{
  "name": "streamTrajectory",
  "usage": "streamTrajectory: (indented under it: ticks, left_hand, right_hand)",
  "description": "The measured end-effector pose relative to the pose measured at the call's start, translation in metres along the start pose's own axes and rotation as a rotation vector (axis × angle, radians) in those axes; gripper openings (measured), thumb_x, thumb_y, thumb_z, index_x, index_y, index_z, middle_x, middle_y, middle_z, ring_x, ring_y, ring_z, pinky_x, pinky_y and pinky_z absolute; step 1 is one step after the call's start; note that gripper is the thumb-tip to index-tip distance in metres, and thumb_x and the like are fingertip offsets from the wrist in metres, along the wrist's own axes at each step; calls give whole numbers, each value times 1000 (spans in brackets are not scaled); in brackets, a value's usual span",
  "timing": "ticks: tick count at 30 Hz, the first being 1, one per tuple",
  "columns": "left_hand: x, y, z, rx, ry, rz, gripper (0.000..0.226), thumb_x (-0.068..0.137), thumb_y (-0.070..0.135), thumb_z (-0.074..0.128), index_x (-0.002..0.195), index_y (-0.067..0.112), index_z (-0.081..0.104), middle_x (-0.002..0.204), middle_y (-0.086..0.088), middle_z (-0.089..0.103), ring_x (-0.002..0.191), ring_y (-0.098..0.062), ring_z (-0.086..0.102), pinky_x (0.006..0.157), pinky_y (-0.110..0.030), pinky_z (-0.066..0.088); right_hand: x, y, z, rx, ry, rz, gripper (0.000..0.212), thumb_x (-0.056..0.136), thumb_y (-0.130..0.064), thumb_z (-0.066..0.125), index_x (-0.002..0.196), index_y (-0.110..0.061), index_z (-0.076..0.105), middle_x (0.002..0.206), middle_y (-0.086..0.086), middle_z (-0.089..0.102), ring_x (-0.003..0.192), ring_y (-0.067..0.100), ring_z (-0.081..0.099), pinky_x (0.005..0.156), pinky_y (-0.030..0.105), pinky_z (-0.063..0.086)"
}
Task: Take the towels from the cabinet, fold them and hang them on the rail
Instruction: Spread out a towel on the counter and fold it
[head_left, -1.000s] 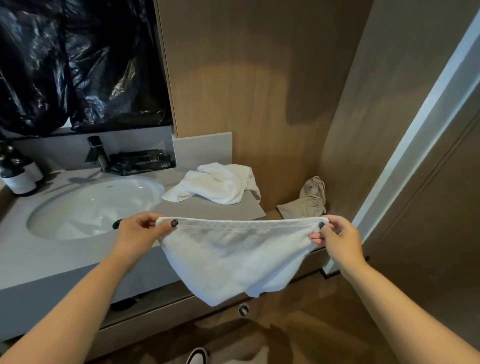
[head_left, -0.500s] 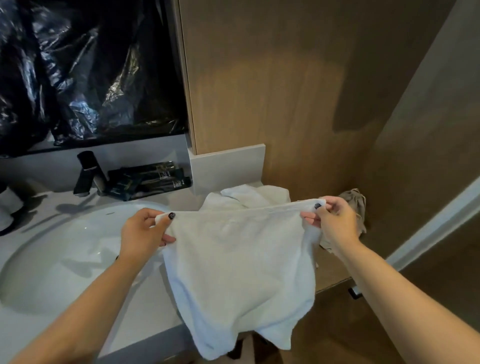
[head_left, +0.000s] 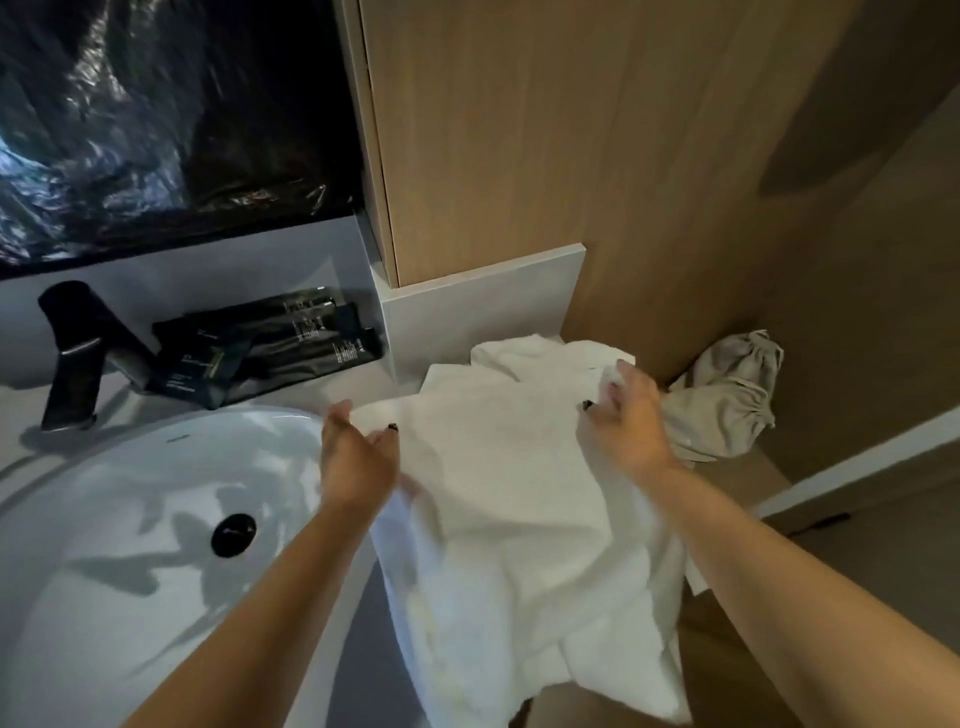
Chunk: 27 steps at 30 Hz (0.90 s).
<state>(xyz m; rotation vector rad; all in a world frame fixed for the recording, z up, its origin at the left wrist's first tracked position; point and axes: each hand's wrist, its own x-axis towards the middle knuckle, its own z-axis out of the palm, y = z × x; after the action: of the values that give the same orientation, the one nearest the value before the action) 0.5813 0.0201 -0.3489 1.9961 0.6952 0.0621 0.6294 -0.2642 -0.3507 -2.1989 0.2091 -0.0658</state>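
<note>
Counter (head_left: 358, 649) — two white towels (head_left: 519, 493) (one held), two hands (head_left: 358, 457).

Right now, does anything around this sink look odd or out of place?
Yes: black plastic sheeting covers the wall above the tap, where a mirror might be. A beige cloth bag also lies crumpled in the corner.

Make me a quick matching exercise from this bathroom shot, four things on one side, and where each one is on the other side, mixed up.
Things:
1. white towel
2. tap
3. beige cloth bag
4. dark packets

Places:
A. behind the basin, at its left
B. in the far right corner, against the wooden wall
C. held at its top corners by the left hand and the right hand
D. at the back of the counter, right of the tap

Pairs: 1-C, 2-A, 3-B, 4-D
</note>
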Motion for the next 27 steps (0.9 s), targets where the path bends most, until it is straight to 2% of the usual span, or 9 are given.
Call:
streamTrajectory:
  ticks: [3,5,9,13,16,18,21,25,27]
  left_hand:
    - [-23,9,17,202,-74,432,65,94,14,59,152,10,28,163,-8,15,146,-23,26,116,-37,28]
    - [-25,7,33,422,-175,645,63,98,19,52,153,6,25,165,-10,7,151,-24,12,121,-44,20]
    - [-8,-18,52,716,-308,596,74,96,53,9,157,11,-2,165,-5,-9,152,-21,-8,123,-42,2]
    - [4,-37,52,752,-334,591,89,83,64,-4,155,12,-12,165,-3,-11,152,-15,-10,120,-34,-6]
    - [6,-31,45,603,-384,558,83,93,62,18,157,12,-1,165,1,-5,150,-9,-9,118,-26,-7]
    - [-4,-30,34,324,-354,475,65,102,36,44,156,13,16,164,3,10,151,-9,7,117,-15,2]
    - [-43,-39,11,1,-210,318,54,101,21,50,152,19,31,157,8,28,143,-4,25,102,4,15]
    - [-108,-66,-7,-232,-151,247,51,92,47,50,140,54,31,156,12,33,142,-5,34,111,-24,32]
    - [-138,-75,-14,-312,-145,196,55,85,56,51,137,55,32,149,23,36,137,2,37,108,-27,37]
  right_hand:
    - [-22,-12,24,-433,-102,-289,67,98,-19,48,157,-16,15,164,11,-7,144,27,21,116,44,20]
    - [-36,-25,42,-550,-199,-475,60,101,-26,28,158,-20,10,164,5,-10,152,27,-6,119,48,-1]
    - [-30,-4,67,-717,-308,-451,63,98,-40,8,157,-18,12,165,4,4,152,22,1,122,49,4]
    - [-23,4,66,-799,-307,-437,65,98,-47,4,157,-19,6,165,3,4,152,18,2,122,41,1]
    - [-21,-2,64,-825,-339,-409,71,92,-51,-6,157,-21,-4,165,0,-7,152,15,-8,123,39,-5]
    - [-24,-11,60,-809,-389,-369,75,88,-52,-9,156,-20,-7,165,0,-11,151,15,-13,122,39,-9]
    - [-46,-24,52,-637,-388,-313,64,101,-43,18,157,-16,2,165,2,-9,151,19,-13,122,42,-8]
    - [-106,-32,43,-496,-423,-382,62,98,-40,24,155,-18,21,165,-3,2,151,14,-8,123,38,-4]
    - [-132,-29,41,-431,-411,-407,57,98,-38,25,152,-19,32,162,-7,9,150,8,-2,124,36,2]
